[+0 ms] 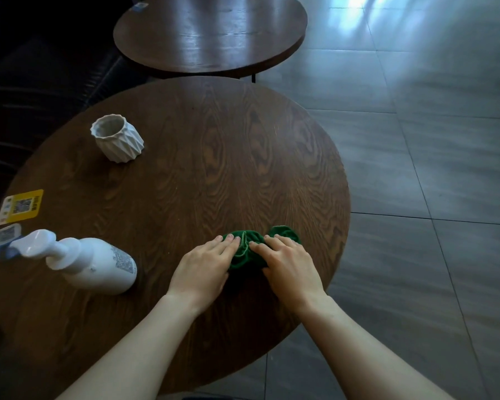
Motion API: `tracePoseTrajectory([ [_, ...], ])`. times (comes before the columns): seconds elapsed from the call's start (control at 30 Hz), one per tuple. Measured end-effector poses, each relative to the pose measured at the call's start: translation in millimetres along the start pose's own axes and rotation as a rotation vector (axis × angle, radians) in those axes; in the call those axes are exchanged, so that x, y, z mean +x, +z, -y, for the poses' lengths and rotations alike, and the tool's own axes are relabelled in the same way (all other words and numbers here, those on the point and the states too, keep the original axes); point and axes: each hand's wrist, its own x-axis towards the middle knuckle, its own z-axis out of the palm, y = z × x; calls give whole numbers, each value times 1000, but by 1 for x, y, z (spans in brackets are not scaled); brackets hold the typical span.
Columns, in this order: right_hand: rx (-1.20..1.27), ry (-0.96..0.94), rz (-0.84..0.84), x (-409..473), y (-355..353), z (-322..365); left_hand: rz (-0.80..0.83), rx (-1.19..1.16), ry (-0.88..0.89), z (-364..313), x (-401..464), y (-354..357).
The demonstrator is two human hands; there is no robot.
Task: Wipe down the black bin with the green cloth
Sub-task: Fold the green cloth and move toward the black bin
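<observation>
Reaching in from the bottom edge on bare forearms, left hand [205, 262] and right hand [289, 264] lying palm-down, fingers nearly flat rather than curled, pressing on the green cloth [250, 249] from either side. Not gripping as far as can be told: fingertips [237, 241] resting on top of the fabric, thumbs hidden. Sitting bunched in the lower middle of the frame on the round wooden bench [185, 154], near its closer right edge.

Looking soft and limp, light, with a stitched hem ridge showing between the hands; likely folding and sagging wherever unsupported, clinging a little to the wood grain, not fragile at all. Probably best gathered into a pad, pinching a thick fold at the middle or the hemmed edge so no loose corner trails.

Missing from view entirely: the black bin; nothing here showing where it stands, so wiping judged not yet begun.

Moving outward: lying on its side at lower left, a white pump bottle [90, 264], smooth and probably slippery. Further up at left, a yellow QR sticker [20, 206] stuck flat on the wood, and a white ridged vase [117, 138] standing upright, well apart from the cloth. Beyond, at the top, a second round table [211, 33]; grey floor tiles [430, 168] filling the right side.
</observation>
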Motion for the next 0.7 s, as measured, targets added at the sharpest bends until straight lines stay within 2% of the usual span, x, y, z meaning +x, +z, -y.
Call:
tracePoseTrajectory([
  [0.7, -75, -41, -118, -50, -36, 82, -63, -71, -52, 7, -84, -60],
])
